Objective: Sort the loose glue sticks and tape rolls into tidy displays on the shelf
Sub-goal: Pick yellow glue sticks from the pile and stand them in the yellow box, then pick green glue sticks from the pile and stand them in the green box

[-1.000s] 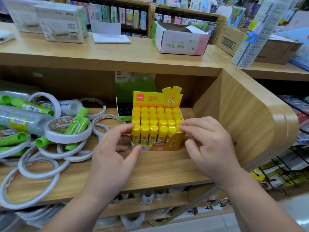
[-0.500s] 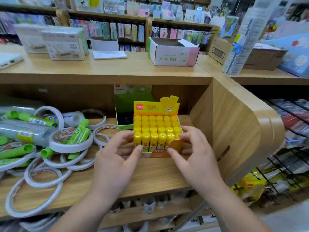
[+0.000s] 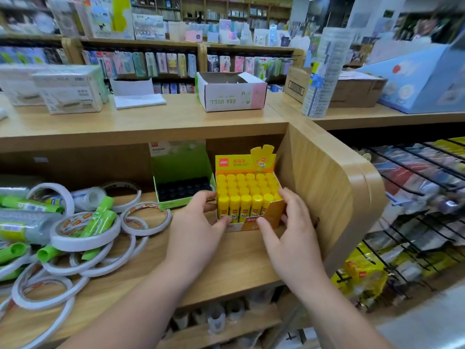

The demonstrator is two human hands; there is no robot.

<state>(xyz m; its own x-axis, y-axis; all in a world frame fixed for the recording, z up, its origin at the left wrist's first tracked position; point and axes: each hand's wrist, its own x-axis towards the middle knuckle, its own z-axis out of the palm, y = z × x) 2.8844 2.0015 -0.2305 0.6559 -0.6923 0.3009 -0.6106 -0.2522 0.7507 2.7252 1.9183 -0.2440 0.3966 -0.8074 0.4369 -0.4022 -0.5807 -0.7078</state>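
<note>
On my feed the left hand covers the lower left corner of the yellow glue stick box, and the right hand hides its right wall. The tape rolls run off the left edge, and the goods on the wire rack are smeared past reading. I cannot make out what the dark tops in the green box belong to.

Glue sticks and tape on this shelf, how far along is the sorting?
Done: the yellow display box stands full beside the green box. In hand: left hand and right hand both grip that yellow box at the right end of the shelf. To do: green glue sticks and tape rolls lie jumbled on the left.
</note>
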